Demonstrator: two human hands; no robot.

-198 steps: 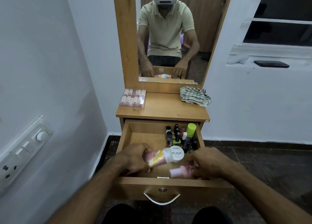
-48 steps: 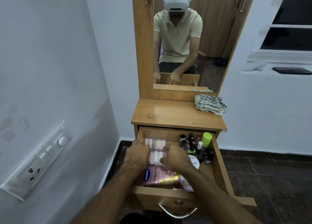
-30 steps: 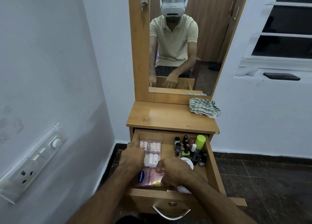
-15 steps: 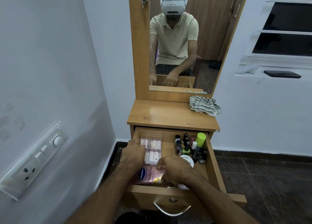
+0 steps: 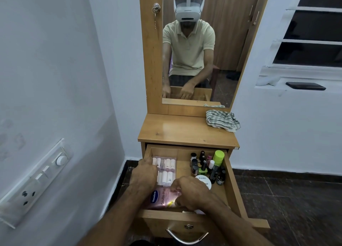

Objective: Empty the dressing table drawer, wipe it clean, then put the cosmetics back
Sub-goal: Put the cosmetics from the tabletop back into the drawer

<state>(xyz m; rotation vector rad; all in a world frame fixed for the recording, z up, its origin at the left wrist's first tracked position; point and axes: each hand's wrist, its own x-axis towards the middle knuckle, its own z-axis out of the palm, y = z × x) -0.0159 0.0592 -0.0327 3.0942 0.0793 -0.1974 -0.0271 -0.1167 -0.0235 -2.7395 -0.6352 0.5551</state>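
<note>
In the head view, both hands are working inside the open drawer of the dressing table. The left hand is resting over the near left corner of the clear lipstick case, fingers bent across it — whether they are actually gripping it I cannot tell. The right hand is curling its fingers down onto the pink Vaseline tube lying flat at the front. The tube looks soft and light, best held around its middle; the case looks rigid and slick, so its edges seem the safer hold. The nail polish bottles standing upright at the right rear are probably glass and easily toppled. The drawer walls are hemming everything in, though bare floor is showing in the middle. The checked cloth is lying on the tabletop.
</note>
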